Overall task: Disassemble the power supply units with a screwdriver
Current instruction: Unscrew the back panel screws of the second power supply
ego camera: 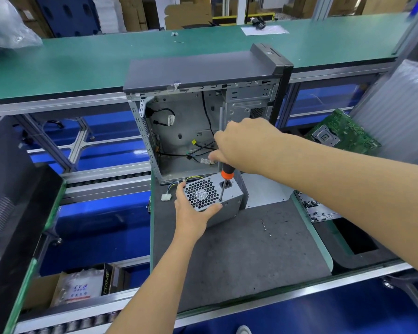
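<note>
Gripping the PSU [223, 201] from its near-left corner, the left hand [191, 209] has its thumb along the lower edge and fingers curled up the left side by the fan grille. Right hand [243, 144] is wrapped around the screwdriver [225, 182] handle, held upright above it, tip sitting on a screw at the grille face's right edge. PSU sits on the grey mat [251, 256]. Just behind both hands stands the open case [203, 112], and a green board [343, 132] lies off past the right forearm.
</note>
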`<state>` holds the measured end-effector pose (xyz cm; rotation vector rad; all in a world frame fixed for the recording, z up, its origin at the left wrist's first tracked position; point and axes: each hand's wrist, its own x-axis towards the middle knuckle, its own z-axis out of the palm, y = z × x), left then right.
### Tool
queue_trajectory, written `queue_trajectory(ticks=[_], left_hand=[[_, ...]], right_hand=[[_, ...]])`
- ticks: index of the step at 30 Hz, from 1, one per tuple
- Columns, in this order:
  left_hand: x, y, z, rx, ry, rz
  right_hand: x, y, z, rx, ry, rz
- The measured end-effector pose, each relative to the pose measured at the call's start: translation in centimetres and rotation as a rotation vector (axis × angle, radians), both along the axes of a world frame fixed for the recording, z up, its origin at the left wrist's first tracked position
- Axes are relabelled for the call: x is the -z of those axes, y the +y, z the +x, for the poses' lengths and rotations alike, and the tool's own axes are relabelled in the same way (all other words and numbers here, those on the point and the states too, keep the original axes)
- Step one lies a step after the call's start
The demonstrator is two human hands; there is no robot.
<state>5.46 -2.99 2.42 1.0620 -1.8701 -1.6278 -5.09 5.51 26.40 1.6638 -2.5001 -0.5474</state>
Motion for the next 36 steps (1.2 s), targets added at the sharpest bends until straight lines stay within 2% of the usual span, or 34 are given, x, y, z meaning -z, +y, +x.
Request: queue_trajectory(ticks=[3,6,8,11,14,19,23,26,29,31,33,36], left_hand=[[-0.1,0.0,0.0,0.005,-0.006,0.004],[-0.1,0.0,0.1,0.004,-0.009,0.001],[-0.3,0.1,0.1,0.004,-0.009,-0.006],[-0.4,0.2,0.2,0.004,-0.018,-0.007],[-0.5,0.0,0.4,0.029,-0.040,-0.006],[-0.6,-0.8,0.8,0.095,-0.085,-0.013],[-0.8,-0.6,0.9,0.069,-0.103,-0.045],[-0.9,0.0,1.0,0.005,-0.145,-0.271],[-1.4,0.7,0.9,-0.029,-0.138,-0.645],[-1.6,0.9,0.5,-0.022,-0.137,-0.880],[-1.8,1.0,-0.1,0.026,-0.086,-0.964],[-1.9,1.5,-0.6,0.084,-0.106,-0.951]], right_hand=[[-0.1,0.2,-1.1,-0.064,-0.240,-0.010],[-0.5,0.5,-1.7,-0.023,-0.425,0.002],[-0.4,0.6,-1.5,0.016,-0.405,0.010],[-0.2,0.7,-1.2,0.102,-0.204,0.059],[0.0,0.8,-1.1,0.002,-0.013,0.062],[0.6,0.8,-1.6,-0.185,-0.237,-0.031],[1.1,0.4,-1.5,-0.184,-0.245,-0.031],[1.1,0.3,-1.3,-0.172,-0.192,-0.065],[1.1,0.1,-1.2,-0.242,-0.137,-0.137],[1.2,0.0,-1.4,-0.273,-0.220,-0.186],[1.1,0.0,-1.3,-0.257,-0.359,-0.230],[1.0,0.1,-0.9,-0.197,-0.515,-0.229]])
